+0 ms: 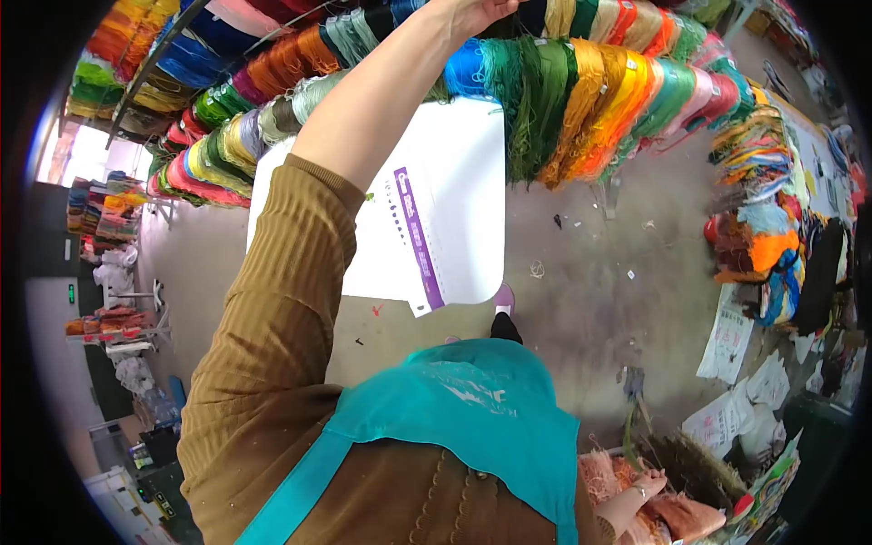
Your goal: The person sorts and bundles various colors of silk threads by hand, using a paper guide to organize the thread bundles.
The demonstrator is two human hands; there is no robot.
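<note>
My left hand [481, 13] is raised to the top edge of the view, over the hanging thread skeins, and partly cut off. Its visible fingers are curled; what they hold is hidden. A blue skein [465, 69] and green skeins [536, 109] hang just below it. Under my forearm is a white panel [468, 191], with a purple-banded printed sheet [420, 241] on it. Low on the right, my right hand [648, 481], with a bracelet at the wrist, is among peach-coloured thread [681, 518]. Its fingers look bent, but their grip is too small to make out.
Orange and yellow skeins [599, 109] continue along the rack to the right. More bundles [758, 227] lie on a table at the far right, near white printed bags [727, 341]. Scraps dot the concrete floor [581, 245]. Another thread rack [104, 213] stands far left.
</note>
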